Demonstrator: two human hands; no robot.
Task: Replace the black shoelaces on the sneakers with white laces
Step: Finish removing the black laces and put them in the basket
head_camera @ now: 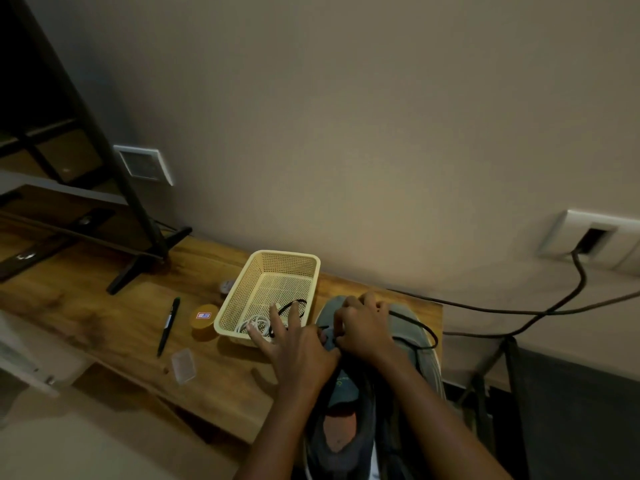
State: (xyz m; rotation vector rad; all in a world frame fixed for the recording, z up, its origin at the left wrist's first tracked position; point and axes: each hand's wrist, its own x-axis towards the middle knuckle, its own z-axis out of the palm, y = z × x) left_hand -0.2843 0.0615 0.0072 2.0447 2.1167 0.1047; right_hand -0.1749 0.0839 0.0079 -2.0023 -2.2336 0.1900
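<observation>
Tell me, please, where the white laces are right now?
In the head view, the white laces lie coiled in the near end of the basket, left of the sneaker, by the left hand.

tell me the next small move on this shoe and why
Probably pull the black lace out of its next eyelet with the right hand: its grip is on the lace at the grey sneaker, slack loops rightward, and white laces wait in the basket.

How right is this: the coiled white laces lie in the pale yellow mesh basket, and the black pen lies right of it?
The side is wrong: in the head view the black pen lies left of the pale yellow mesh basket, which does hold the coiled white laces.
</observation>
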